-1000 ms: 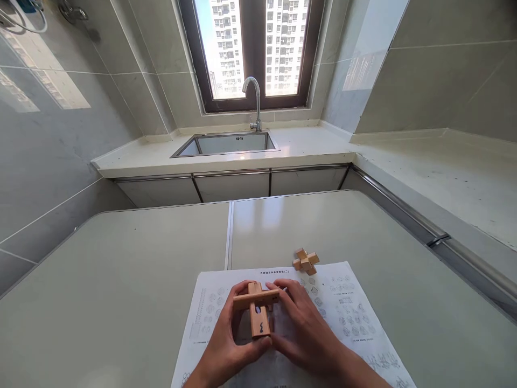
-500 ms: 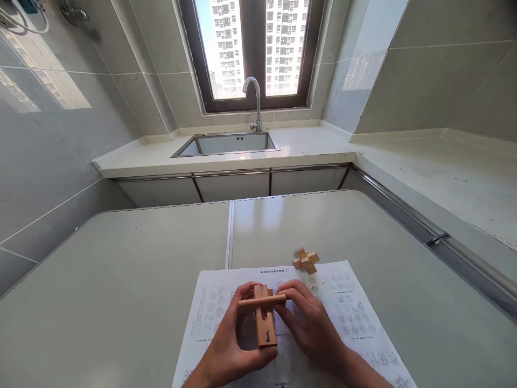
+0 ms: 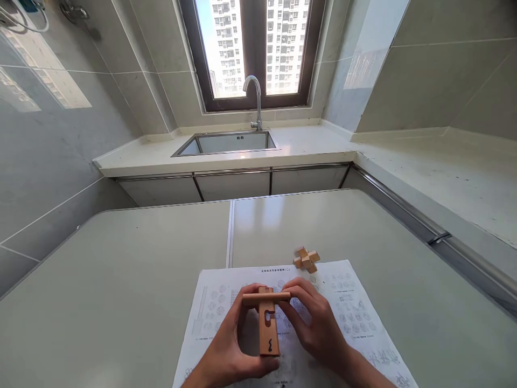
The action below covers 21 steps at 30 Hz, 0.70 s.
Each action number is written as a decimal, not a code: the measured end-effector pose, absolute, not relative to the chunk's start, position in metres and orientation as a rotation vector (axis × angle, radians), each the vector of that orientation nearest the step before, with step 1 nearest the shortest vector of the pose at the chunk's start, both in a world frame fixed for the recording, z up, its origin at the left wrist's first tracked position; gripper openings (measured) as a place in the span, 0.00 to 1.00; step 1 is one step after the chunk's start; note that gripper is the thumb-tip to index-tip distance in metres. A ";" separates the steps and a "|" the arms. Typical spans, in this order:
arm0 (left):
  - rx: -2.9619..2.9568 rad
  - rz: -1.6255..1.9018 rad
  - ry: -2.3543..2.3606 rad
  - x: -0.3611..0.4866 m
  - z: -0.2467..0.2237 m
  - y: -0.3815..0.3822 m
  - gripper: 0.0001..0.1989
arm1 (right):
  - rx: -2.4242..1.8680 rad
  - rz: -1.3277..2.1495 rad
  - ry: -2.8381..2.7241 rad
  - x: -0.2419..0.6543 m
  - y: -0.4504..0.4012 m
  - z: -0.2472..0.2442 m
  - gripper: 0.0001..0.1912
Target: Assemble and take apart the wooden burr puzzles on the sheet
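Note:
A wooden puzzle block [image 3: 268,337] with a cut-out slot and a dark mark near its close end is held lengthwise in my left hand [image 3: 226,345], thumb at the near end and fingers at the far end. Across it lies a wooden puzzle stick [image 3: 264,297]. My right hand [image 3: 313,318] pinches the right end of this stick between thumb and fingers. The stick's left end rests by my left fingers. Both pieces are above a printed paper sheet [image 3: 351,307] covered with small diagrams. My fingers partly hide the far end of the block.
An assembled wooden cross-shaped puzzle [image 3: 306,260] sits at the sheet's top edge. The pale table [image 3: 121,302] has a seam down its middle. Beyond it are a counter [image 3: 315,141] with a sink [image 3: 236,142], a faucet [image 3: 257,102] and a window [image 3: 255,48].
The stick has turned to lie almost level across the block, and the block's slot shows more plainly. Both hands have shifted slightly right.

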<state>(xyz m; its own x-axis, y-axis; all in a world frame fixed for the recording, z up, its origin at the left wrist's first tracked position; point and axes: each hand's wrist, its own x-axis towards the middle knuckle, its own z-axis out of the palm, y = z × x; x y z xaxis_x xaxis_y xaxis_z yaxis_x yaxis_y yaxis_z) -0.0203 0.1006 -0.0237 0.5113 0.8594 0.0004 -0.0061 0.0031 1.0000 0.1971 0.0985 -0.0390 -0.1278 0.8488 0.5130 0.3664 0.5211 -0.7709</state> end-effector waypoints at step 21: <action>1.169 0.895 1.038 -0.006 -0.013 0.102 0.19 | -1.018 0.410 -1.776 0.198 0.097 -0.045 0.07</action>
